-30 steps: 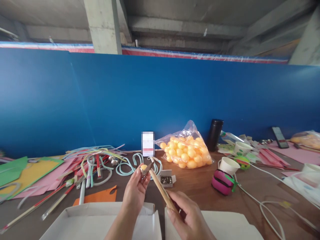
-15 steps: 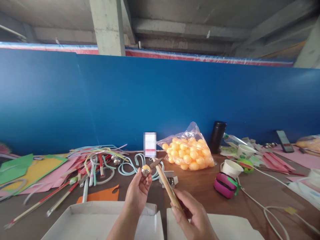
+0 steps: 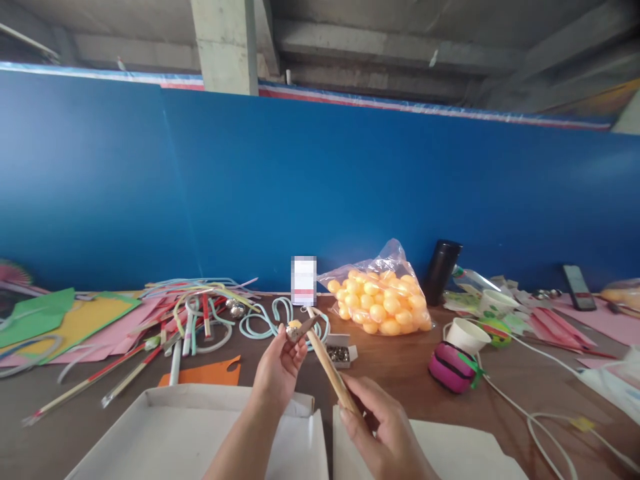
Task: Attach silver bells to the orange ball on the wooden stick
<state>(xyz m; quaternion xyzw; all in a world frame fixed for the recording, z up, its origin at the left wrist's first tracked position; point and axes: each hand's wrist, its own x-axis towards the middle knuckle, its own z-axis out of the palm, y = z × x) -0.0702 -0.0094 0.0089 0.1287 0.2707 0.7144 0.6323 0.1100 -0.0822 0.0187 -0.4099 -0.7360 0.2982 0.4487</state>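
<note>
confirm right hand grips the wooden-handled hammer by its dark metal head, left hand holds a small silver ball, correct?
Not by the metal head: the head view shows the right hand gripping the hammer by its wooden handle. The rest stands.

Counted one left hand [image 3: 277, 373], one right hand [image 3: 377, 421] and one hammer [image 3: 330, 370] over the table [image 3: 395, 373].
Tallied also one held silvery ball [image 3: 293, 332], one large clear bag [image 3: 395, 253], one black bottle [image 3: 443, 272], one pink pouch [image 3: 451, 368], one open box [image 3: 353, 353] of metal bits [image 3: 340, 355], at least two paper cups [image 3: 469, 336] and one orange sheet [image 3: 205, 375]. Could not count the overlapping yellow balls [image 3: 377, 312].
</note>
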